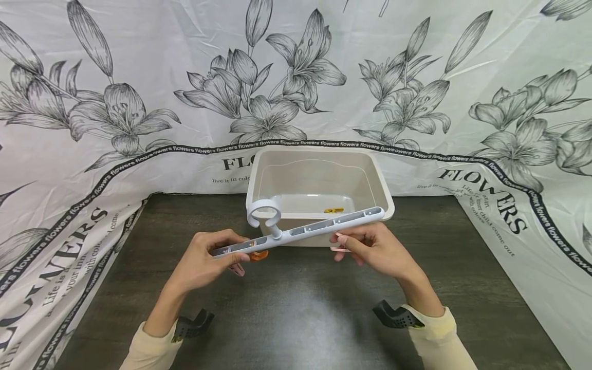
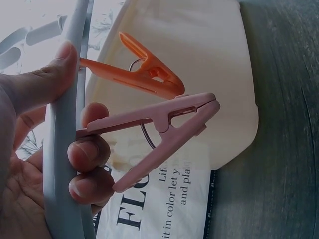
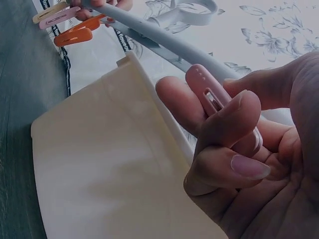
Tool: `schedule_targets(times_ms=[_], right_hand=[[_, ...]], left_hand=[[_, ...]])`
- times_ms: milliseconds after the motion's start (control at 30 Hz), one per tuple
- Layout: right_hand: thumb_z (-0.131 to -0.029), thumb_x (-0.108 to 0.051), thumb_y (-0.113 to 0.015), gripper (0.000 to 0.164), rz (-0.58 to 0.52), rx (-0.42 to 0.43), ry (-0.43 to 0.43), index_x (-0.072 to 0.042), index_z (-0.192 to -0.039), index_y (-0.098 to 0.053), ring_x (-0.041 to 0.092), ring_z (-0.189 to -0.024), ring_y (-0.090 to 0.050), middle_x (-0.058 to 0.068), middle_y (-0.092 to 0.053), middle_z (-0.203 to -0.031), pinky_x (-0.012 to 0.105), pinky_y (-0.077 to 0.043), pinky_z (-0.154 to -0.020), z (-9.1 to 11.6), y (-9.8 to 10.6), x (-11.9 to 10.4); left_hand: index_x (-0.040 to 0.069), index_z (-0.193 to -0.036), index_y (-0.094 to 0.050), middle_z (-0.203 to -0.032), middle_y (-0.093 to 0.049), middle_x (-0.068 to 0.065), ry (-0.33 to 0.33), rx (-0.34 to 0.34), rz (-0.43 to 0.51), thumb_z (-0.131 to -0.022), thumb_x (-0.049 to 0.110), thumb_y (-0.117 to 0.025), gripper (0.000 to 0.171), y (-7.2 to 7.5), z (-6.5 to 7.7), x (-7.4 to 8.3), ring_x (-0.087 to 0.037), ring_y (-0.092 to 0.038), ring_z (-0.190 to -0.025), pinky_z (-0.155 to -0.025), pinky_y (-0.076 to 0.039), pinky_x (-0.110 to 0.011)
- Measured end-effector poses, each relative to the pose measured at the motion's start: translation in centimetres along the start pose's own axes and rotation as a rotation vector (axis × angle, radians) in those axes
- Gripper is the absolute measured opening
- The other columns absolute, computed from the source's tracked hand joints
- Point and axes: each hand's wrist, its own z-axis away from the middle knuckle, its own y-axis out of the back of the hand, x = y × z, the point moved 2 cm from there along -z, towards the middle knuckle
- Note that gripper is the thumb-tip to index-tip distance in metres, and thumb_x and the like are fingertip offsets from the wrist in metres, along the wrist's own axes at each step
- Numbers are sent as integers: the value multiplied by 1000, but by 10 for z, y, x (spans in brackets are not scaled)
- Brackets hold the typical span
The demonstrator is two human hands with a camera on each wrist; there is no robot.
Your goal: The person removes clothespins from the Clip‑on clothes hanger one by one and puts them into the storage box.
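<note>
My left hand [image 1: 203, 259] grips one end of a grey plastic hanger [image 1: 319, 226], which tilts up toward the right with its round hook on top. From the underside near that hand hang an orange clothespin [image 2: 159, 82] and a pink clothespin [image 2: 192, 107]. The right wrist view adds a beige clothespin [image 3: 50, 12] beside them. Below the hanger's raised right end, my right hand [image 1: 379, 249] pinches another pink clothespin [image 3: 197, 77] between thumb and fingers. Its lower part is hidden by the fingers.
A cream plastic tub [image 1: 388, 203] stands behind the hanger, against the flowered cloth [image 1: 314, 123]. Inside it lies a yellow clothespin [image 1: 334, 210]. The dark wooden table [image 1: 296, 318] stretches beneath both hands.
</note>
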Motion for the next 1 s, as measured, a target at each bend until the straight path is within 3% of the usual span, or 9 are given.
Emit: schedule_targets(times_ms=[300,400,500,600,800,1000], right_hand=[[-104,-20,-62,18,44,6,-56,-12,-110,-77,8,-52,-53,5,-78,-80,24,-44,-45,2,1,-1],[-104,-21,-62,17,66,18,-66,-16,-109,-77,10,-52,-54,5,-78,-82,26,-45,-46,3,2,-1],[-104,-22,-63,16,87,40,-48,-17,-110,-77,16,-57,-59,5,-78,-87,27,-50,-49,3,4,-1],[-103,-22,-65,16,123,79,-15,-19,-113,-77,21,-66,-66,3,-79,-95,27,-53,-55,4,6,-1],[-101,-18,-67,18,191,176,62,-19,-117,-77,12,-82,-73,-2,-80,-103,26,-58,-67,5,13,-1],[-99,-22,-71,14,314,291,69,-23,-111,-78,7,-78,-69,-4,-79,-97,21,-56,-67,4,26,-4]], left_hand=[[11,-111,-73,-92,-77,-19,-6,-7,20,-89,5,-78,23,1,0,1,-34,-75,-64,-54,-62,-40],[10,-112,-72,-95,-77,-20,4,-3,23,-90,5,-77,23,3,1,3,-35,-76,-65,-44,-55,-32],[11,-113,-72,-93,-78,-15,11,2,3,-90,5,-77,24,7,3,3,-33,-76,-66,-35,-41,-25],[11,-113,-71,-90,-78,-11,11,2,-3,-91,4,-76,23,10,4,2,-32,-76,-65,-34,-40,-25],[12,-114,-71,-87,-79,-6,24,-3,-13,-92,5,-76,24,14,5,4,-32,-77,-66,-33,-39,-25],[13,-114,-71,-87,-79,-6,33,5,-20,-91,6,-76,25,17,6,7,-32,-77,-65,-33,-39,-26]])
